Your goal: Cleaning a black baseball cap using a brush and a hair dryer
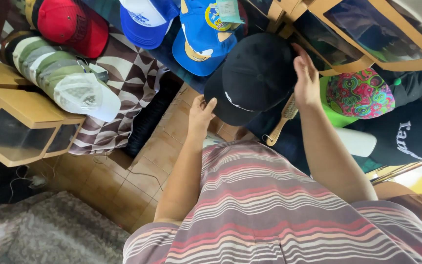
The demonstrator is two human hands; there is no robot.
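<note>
Striped knit shirt (279, 210) nearest, my two hands, left hand (201, 115) pinching one black cotton cap's (255, 73) curved brim, right hand (307, 80) gripping its rounded crown, one wooden brush (282, 120) below.

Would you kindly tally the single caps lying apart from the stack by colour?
Black cap, held by the left hand and right hand: 1
Blue caps: 2
Red cap: 1
Multicoloured cap: 1
Total: 5
</note>
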